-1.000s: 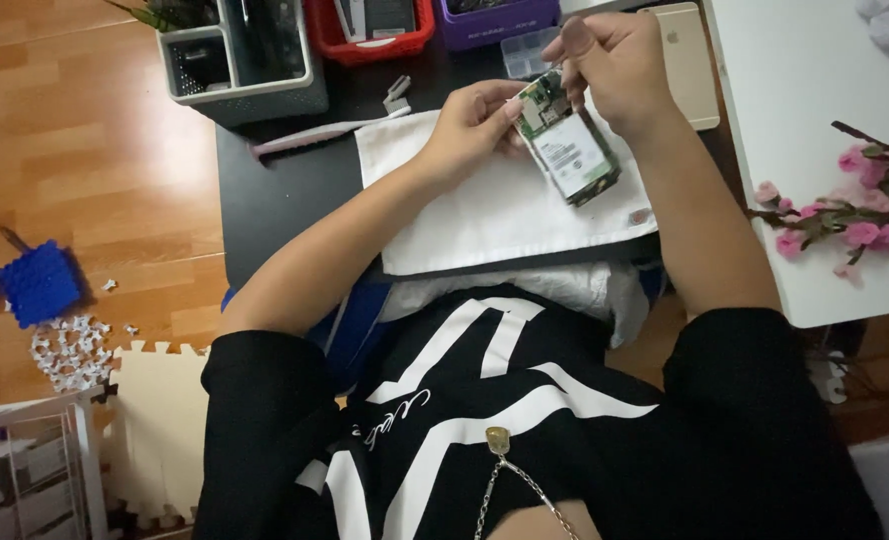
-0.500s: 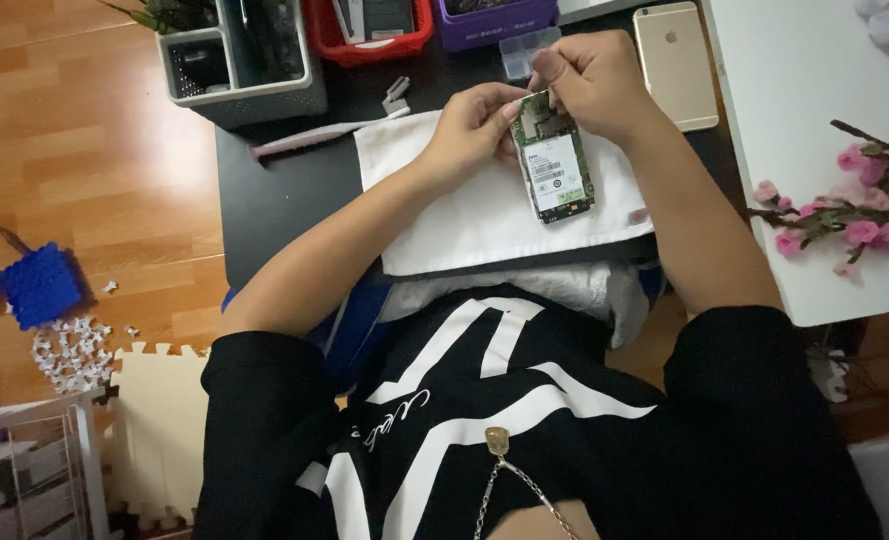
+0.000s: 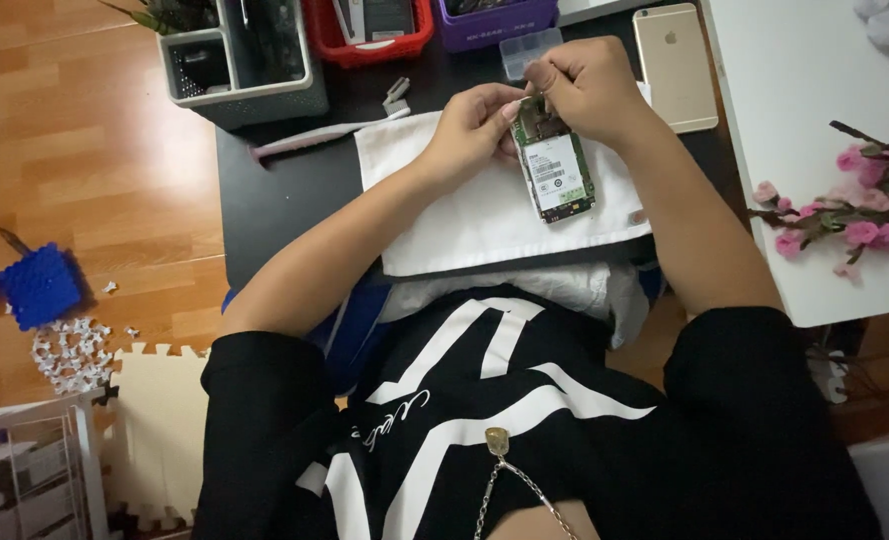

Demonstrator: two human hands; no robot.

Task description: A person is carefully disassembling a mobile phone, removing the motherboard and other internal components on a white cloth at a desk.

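Observation:
A green phone circuit board (image 3: 555,172) with a white label is held over a white cloth (image 3: 485,215) on the black desk (image 3: 285,195). My left hand (image 3: 475,125) pinches the board's upper left edge. My right hand (image 3: 585,88) grips its top end with the fingers curled over it. The board's lower end hangs free just above the cloth. The top of the board is hidden under my fingers.
A gold phone (image 3: 673,65) lies face down right of my hands. A grey bin (image 3: 245,60), a red basket (image 3: 370,25), a purple basket (image 3: 495,15) and a small clear box (image 3: 527,48) line the desk's back. A white table (image 3: 815,130) with pink flowers (image 3: 855,215) stands right.
The board has turned from tilted to nearly straight and moved slightly toward the desk's back. Both hands kept hold of it, with my right hand shifting onto its top end.

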